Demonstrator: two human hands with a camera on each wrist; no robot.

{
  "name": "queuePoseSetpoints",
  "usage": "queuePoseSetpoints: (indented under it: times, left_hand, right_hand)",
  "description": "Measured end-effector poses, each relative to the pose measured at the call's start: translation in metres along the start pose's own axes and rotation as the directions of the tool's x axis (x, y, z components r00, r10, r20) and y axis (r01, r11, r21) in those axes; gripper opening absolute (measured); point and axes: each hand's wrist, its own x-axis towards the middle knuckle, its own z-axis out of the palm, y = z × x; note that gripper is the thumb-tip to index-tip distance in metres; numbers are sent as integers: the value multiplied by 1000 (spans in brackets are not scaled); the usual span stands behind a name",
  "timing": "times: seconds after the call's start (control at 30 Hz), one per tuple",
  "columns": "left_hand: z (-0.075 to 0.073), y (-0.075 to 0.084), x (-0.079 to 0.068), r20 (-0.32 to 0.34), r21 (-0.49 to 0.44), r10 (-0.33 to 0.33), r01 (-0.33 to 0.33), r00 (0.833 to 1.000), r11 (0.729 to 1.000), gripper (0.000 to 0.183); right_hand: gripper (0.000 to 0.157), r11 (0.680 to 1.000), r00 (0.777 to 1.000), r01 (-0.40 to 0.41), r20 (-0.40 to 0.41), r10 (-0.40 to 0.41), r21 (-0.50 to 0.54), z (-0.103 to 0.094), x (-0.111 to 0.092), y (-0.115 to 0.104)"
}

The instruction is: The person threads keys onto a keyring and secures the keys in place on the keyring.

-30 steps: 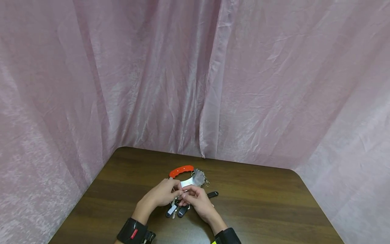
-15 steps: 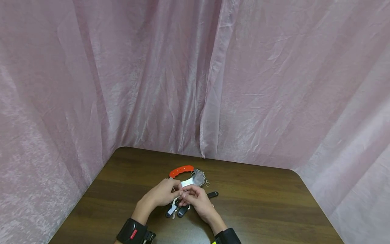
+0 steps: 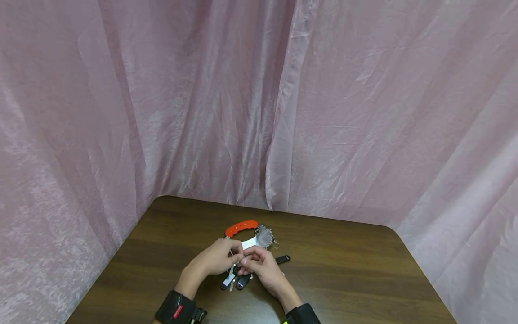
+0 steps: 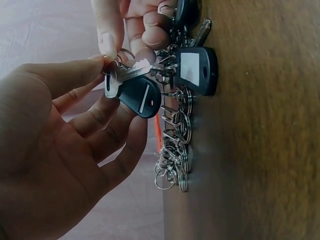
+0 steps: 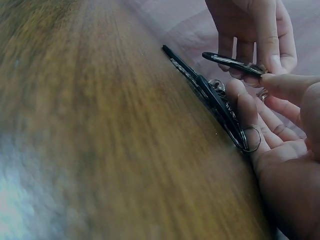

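Note:
My left hand (image 3: 216, 258) and right hand (image 3: 261, 267) meet fingertip to fingertip over the near middle of the table. In the left wrist view, both pinch around a small split ring (image 4: 126, 54). A silver key (image 4: 131, 73) and a black oval key tag (image 4: 143, 98) hang there, against my left fingers. Right below my hands lie more keys and black tags, one with a white label (image 4: 190, 69). Beside them runs a row of silver split rings (image 4: 177, 135). In the right wrist view, the held tag (image 5: 227, 61) appears edge-on, above other tags (image 5: 217, 107) near the tabletop.
Just beyond my hands lies an orange curved grip (image 3: 241, 227), with a silver plate (image 3: 249, 243) and a round clear-grey piece (image 3: 265, 236) ringed by small metal rings. A black tag (image 3: 283, 259) sticks out to the right. Pink curtains (image 3: 218, 112) hang behind the brown table (image 3: 356, 261).

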Motion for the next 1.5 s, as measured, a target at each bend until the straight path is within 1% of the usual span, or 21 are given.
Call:
queuePoseSetpoints:
  times: [0.1, 0.17, 0.47, 0.83, 1.07, 1.17, 1.3, 1.5]
  left_hand:
    - [1, -1, -1, 12, 4, -23, 23, 1000, 1000, 12]
    - [1, -1, -1, 14, 0, -26, 26, 1000, 1000, 12]
    - [2, -1, 1, 16, 1, -10, 10, 1000, 1000, 12]
    - [2, -3, 2, -18, 32, 0, 0, 1000, 999, 12]
    - [1, -2, 2, -27, 7, 17, -17, 999, 1000, 12]
    - [1, -2, 3, -28, -2, 14, -14, 1000, 1000, 13]
    - [1, -2, 3, -20, -6, 1, -1, 1000, 1000, 14]
    - [3, -2, 2, -11, -13, -1, 1, 1000, 1000, 14]
  right_hand:
    - [30, 1000, 1000, -7, 1, 7, 1, 0, 0, 1]
    - [31, 1000, 1000, -10, 3, 10, 6, 1, 1, 1]
    - [33, 999, 1000, 4, 15, -5, 34, 1, 1, -1]
    - [31, 1000, 1000, 12, 6, -12, 19, 0, 1, 0]
    - [32, 1000, 1000, -21, -16, 22, 21, 0, 0, -1]
    - [31, 999, 999, -30, -17, 30, 23, 0, 0, -2]
    - [31, 999, 999, -30, -17, 30, 20, 0, 0, -3]
    - [30, 1000, 1000, -6, -3, 6, 7, 0, 0, 0]
